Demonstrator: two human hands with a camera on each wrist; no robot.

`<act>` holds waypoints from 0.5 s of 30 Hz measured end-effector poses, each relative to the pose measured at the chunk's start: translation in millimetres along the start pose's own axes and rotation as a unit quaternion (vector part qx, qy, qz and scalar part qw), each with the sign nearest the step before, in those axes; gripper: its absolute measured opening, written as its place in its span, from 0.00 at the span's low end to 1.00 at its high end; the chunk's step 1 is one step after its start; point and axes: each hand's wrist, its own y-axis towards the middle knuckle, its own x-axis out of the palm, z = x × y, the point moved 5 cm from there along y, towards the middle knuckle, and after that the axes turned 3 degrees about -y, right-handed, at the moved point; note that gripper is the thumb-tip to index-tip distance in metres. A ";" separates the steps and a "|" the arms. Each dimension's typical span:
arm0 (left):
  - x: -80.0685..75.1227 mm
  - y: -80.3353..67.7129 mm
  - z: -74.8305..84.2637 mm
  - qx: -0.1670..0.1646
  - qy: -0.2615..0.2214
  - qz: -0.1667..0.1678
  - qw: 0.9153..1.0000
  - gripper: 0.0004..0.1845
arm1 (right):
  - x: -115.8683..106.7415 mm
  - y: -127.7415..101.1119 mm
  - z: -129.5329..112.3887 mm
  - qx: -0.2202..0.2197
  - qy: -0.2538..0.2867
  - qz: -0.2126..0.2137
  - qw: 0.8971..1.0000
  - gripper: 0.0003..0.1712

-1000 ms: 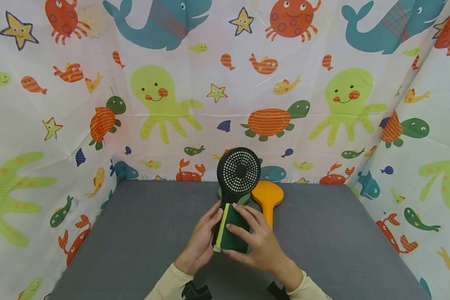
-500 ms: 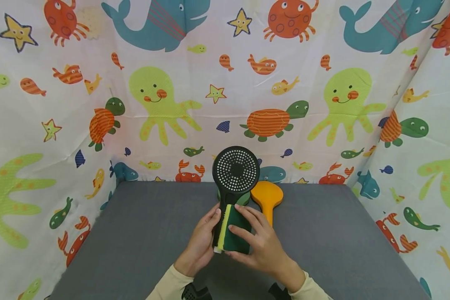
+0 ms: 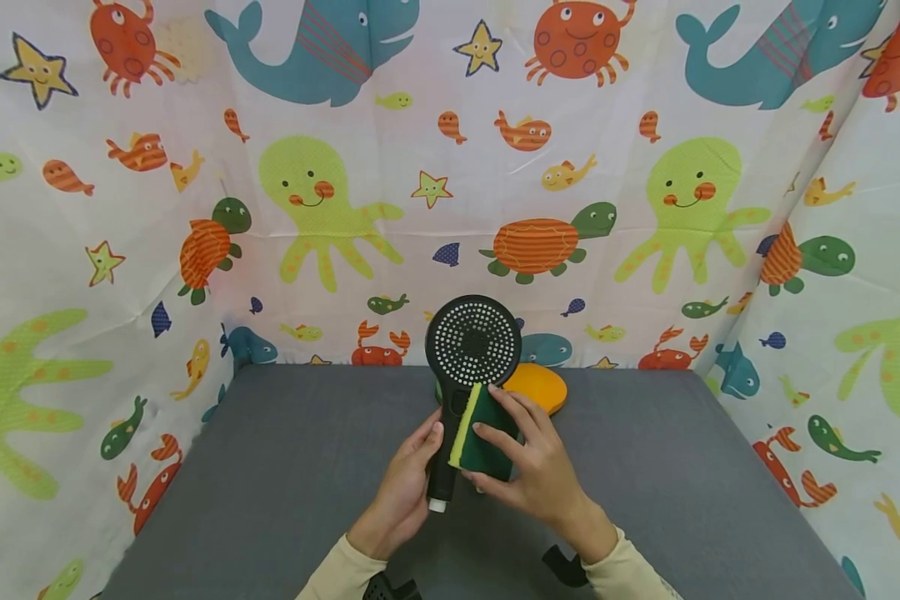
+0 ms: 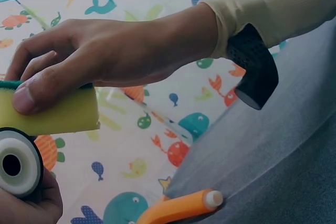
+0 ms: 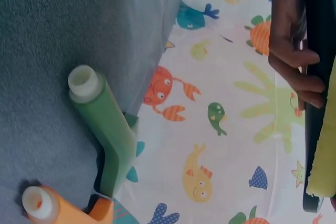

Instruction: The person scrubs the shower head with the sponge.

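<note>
In the head view my left hand (image 3: 401, 492) grips the handle of a black shower head (image 3: 472, 342), its nozzle face turned toward me. My right hand (image 3: 547, 467) holds a sponge (image 3: 491, 450), green scouring layer outward and yellow foam along the left edge. The sponge lies against the right side of the handle, just below the round head. From below, the left wrist view shows the yellow foam (image 4: 58, 114) close over the handle's ringed white end (image 4: 23, 156). Fingers (image 5: 307, 82) of my left hand wrap the handle in the right wrist view.
Behind the black one, an orange shower head (image 3: 543, 387) lies on the grey table (image 3: 307, 467). A green shower head (image 5: 107, 124) lies beside it, mostly hidden in the head view. A sea-animal curtain (image 3: 435, 83) closes off the back and sides.
My right hand has slid the sponge up the handle toward the round head and slightly right, baring the handle's lower end. My left hand stays nearly in place.
</note>
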 end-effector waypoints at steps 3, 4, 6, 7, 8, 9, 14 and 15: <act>-1.5 1.2 -1.1 0.001 0.005 0.006 1.000 0.34 | 1.1 -2.0 -2.8 -0.002 0.000 0.004 1.000 0.27; -2.2 1.6 -1.3 0.001 0.008 0.008 1.000 0.34 | 1.6 -2.9 -4.0 -0.002 0.001 0.005 1.000 0.27; -3.1 2.5 -1.5 0.002 0.007 0.009 1.000 0.33 | 2.8 -4.7 -6.2 -0.002 0.005 0.004 1.000 0.27; -3.7 2.9 -1.4 0.002 0.007 0.010 1.000 0.33 | 3.4 -5.6 -7.2 -0.002 0.007 0.004 1.000 0.27; -4.1 3.3 -1.0 0.003 0.006 0.012 1.000 0.33 | 4.0 -6.3 -8.3 -0.003 0.010 0.003 1.000 0.27; -4.3 3.8 -0.6 0.004 0.003 0.013 1.000 0.33 | 4.5 -7.2 -9.5 -0.004 0.012 0.002 1.000 0.27; -5.4 5.1 2.2 0.004 -0.006 0.023 1.000 0.32 | 6.6 -10.7 -16.2 -0.008 0.020 -0.002 1.000 0.26; -5.3 5.1 2.9 0.004 -0.008 0.023 1.000 0.32 | 7.0 -11.6 -17.8 -0.009 0.021 -0.003 1.000 0.26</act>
